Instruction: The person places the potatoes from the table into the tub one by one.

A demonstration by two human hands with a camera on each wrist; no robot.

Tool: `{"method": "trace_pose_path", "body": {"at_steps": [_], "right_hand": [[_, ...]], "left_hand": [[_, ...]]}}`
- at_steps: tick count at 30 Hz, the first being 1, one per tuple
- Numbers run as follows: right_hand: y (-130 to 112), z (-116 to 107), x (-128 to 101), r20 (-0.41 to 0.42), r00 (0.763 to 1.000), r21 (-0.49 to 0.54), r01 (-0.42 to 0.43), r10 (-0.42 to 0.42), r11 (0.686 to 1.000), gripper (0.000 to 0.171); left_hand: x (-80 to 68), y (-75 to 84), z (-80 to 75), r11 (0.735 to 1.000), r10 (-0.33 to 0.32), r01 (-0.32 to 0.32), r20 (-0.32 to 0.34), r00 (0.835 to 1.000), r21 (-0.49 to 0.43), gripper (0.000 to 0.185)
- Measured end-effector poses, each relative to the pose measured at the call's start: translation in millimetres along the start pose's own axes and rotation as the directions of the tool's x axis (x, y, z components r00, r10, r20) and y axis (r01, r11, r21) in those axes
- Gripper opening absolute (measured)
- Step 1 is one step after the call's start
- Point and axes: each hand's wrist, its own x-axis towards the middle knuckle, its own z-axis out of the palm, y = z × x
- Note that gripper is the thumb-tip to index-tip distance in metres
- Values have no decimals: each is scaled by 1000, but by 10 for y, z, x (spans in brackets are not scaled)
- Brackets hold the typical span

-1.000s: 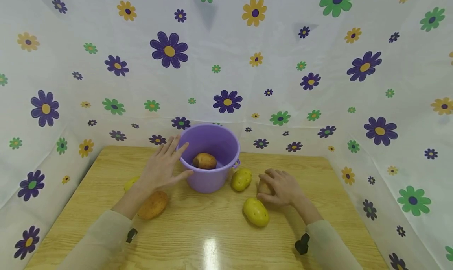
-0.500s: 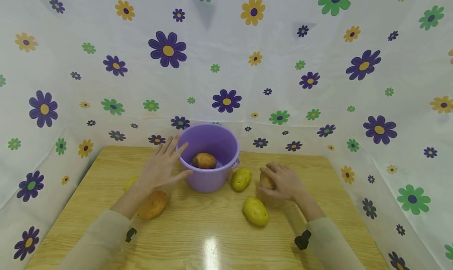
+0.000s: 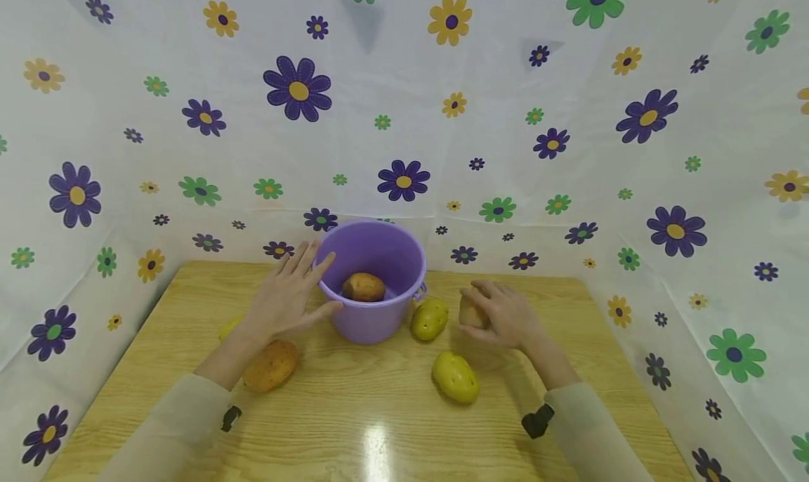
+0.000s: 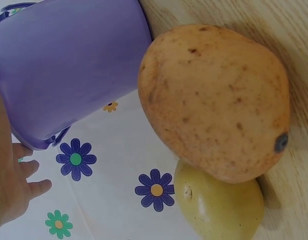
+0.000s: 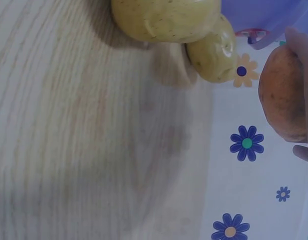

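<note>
In the head view my right hand (image 3: 508, 320) grips a brown potato (image 3: 472, 312), its fingers and thumb curled round it. The right wrist view shows that same potato (image 5: 283, 97) raised over the table, with a shadow on the wood. My left hand (image 3: 283, 298) has its fingers spread, close by the left rim of a purple bucket (image 3: 369, 324). One brown potato (image 3: 364, 287) lies inside the bucket. Beneath my left wrist sits a larger brown potato (image 3: 272, 366), and a yellow potato (image 4: 219, 200) rests beside it, mostly hidden by my arm in the head view.
Two yellow potatoes lie on the wooden table (image 3: 354, 426) between the bucket and my right hand: one (image 3: 430, 319) close to the bucket, the other (image 3: 455, 378) nearer the front. A flower-printed cloth (image 3: 493, 131) stands behind the table and along its sides.
My right hand has closed round the brown potato and lifted it slightly, up and away from the front yellow potato. The left hand has stayed put by the bucket.
</note>
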Motion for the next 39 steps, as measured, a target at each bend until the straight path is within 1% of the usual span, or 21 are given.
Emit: {"method": "trace_pose_path", "body": {"at_steps": [5, 7, 10, 14, 20, 26, 32, 39], "right_hand": [[-16, -85, 80, -19, 1000, 19, 9, -8, 1000, 73], [-23, -111, 112, -27, 1000, 28, 12, -11, 1000, 76], [-35, -142, 167, -57, 998, 29, 26, -24, 999, 84], [-53, -180, 250, -114, 992, 15, 53, -51, 998, 90], [-88, -257, 359, -163, 984, 30, 71, -65, 997, 91], [-122, -316, 453, -178, 982, 56, 74, -63, 996, 91], [-175, -359, 534, -194, 979, 57, 66, -54, 996, 90], [-193, -374, 618, -274, 961, 98, 67, -38, 993, 87]], "left_hand": [[7, 2, 0, 1000, 4, -4, -5, 1000, 13, 94], [14, 2, 4, 1000, 7, -6, -10, 1000, 18, 94], [28, 4, 7, 999, 11, -10, -10, 1000, 31, 94], [43, 13, -2, 999, 9, -10, 14, 1000, 49, 95], [45, 32, -15, 998, 8, -9, 17, 1000, 60, 97], [39, 33, -5, 998, 4, -4, 7, 1000, 55, 97], [48, 30, 5, 998, 6, -6, -7, 1000, 56, 101], [45, 21, 19, 998, 5, -5, -3, 1000, 55, 98]]}}
